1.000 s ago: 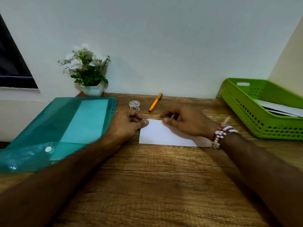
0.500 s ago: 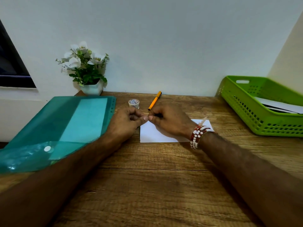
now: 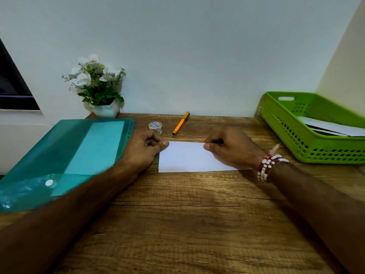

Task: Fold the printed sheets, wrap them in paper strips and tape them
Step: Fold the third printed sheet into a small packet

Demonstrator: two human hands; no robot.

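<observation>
One white folded paper sheet (image 3: pixel 187 158) lies flat on the brown wooden table (image 3: pixel 177 214), between the two hands. It is a plain long rectangle with no print showing. The left hand (image 3: pixel 145 148) has curled fingers and pinches the sheet's far left corner. The right hand (image 3: pixel 231 149) pinches the far edge near the middle. Behind them are one small roll of clear tape (image 3: pixel 155 126) and one orange pen (image 3: pixel 180 123). There is one teal plastic folder (image 3: pixel 79 151) on the left and one green plastic basket (image 3: pixel 308 135) with white papers (image 3: pixel 331 126) on the right.
</observation>
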